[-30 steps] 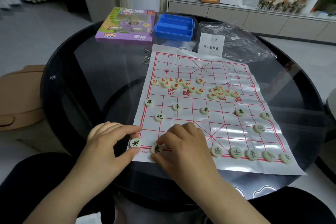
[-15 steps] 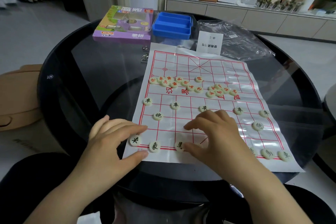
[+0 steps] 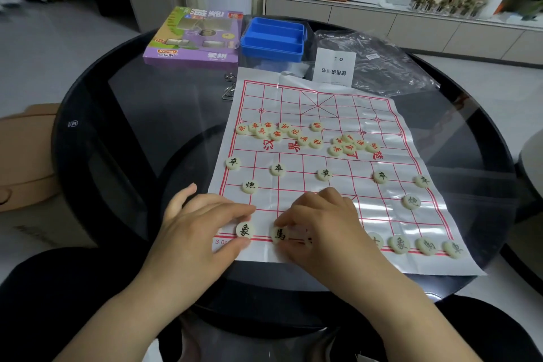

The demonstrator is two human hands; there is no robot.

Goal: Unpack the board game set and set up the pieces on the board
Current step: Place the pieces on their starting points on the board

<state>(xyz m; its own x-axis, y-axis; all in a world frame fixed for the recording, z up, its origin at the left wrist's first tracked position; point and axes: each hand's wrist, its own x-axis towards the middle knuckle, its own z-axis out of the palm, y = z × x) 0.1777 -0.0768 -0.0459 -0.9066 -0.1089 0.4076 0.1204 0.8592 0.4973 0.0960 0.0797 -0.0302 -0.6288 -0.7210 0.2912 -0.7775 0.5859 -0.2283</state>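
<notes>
On the bench (image 3: 141, 132), the left hand (image 3: 199, 232) has its grip closed on the elephant piece (image 3: 244, 230), index finger above and thumb below, at the near-left corner of the board (image 3: 338, 114). Just right of it, the horse piece (image 3: 278, 234) sits on the same near row, pinched in the grip of the right hand (image 3: 320, 226). Red pieces (image 3: 293, 134) lie heaped mid-board.

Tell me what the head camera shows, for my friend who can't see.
The left hand pinches the elephant piece and the right hand the horse piece, on the near row of a red-lined paper board on a glass table. Red-lettered pieces cluster mid-board.
</notes>
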